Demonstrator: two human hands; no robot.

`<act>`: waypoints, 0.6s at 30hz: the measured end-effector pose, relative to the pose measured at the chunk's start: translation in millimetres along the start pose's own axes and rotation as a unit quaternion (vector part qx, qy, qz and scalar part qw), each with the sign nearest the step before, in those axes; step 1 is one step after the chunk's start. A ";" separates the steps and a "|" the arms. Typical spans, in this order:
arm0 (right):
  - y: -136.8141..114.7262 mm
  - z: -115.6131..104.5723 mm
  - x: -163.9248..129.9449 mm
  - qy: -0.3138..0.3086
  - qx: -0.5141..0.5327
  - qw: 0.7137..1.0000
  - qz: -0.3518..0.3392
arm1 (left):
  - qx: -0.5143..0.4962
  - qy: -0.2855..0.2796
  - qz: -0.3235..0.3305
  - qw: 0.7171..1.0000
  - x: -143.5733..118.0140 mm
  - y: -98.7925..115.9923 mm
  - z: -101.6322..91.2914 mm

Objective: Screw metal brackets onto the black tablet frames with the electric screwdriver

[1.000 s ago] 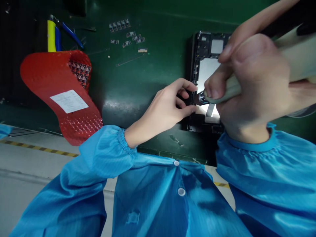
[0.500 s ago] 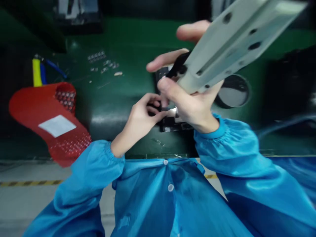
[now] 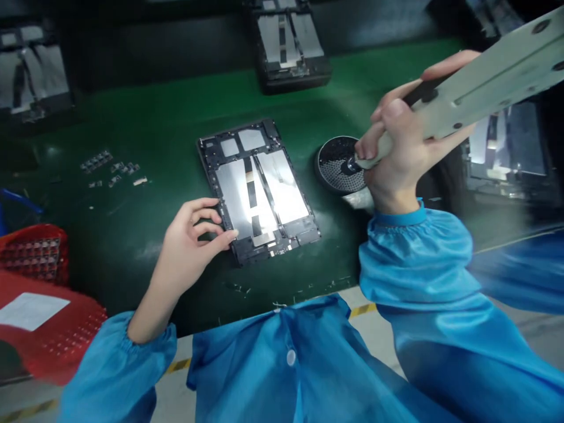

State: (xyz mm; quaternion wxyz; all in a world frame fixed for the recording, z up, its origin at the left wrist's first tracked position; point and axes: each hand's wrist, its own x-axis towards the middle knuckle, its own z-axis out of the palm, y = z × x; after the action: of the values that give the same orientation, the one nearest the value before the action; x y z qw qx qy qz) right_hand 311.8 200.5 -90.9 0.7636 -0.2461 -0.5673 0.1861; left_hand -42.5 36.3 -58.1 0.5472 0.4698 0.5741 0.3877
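My left hand grips the lower left edge of an opened tablet, thumb on top and fingers curled against its side. The tablet lies flat on the green mat, its silver battery panels and dark ribbon cables exposed. My right hand is wrapped around a pale electric screwdriver with a black lever. Its tip points down into a round black dish with a perforated top, just right of the tablet. Whether a screw sits on the tip is too small to tell.
Small metal parts lie on the mat at left, near a red bag with a white label. More opened tablets stand at the back, far left and right. Thin scraps lie near the front edge.
My right hand has moved the electric screwdriver right, from over the tablet to the round dish. The view has shifted, and the tablet now shows fully. My left hand stays at the tablet's edge.
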 end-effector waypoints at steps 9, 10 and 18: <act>-9.3 17.9 -4.7 -0.032 0.003 0.999 -0.040 | -0.008 0.000 -0.003 1.000 -2.0 2.0 -1.7; -10.5 17.1 -4.4 -0.035 0.002 0.999 -0.036 | -0.007 0.000 -0.002 1.000 -2.0 2.1 -1.6; -1.9 12.6 -8.3 -0.042 -0.009 0.999 -0.031 | 0.001 0.005 0.001 1.000 -0.5 3.4 1.0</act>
State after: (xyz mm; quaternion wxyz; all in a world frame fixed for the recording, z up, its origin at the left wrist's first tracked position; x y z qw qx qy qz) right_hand 297.4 196.4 -93.3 0.7423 -0.2275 -0.6077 0.1669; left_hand -41.1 36.6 -54.8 0.5436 0.4691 0.5767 0.3897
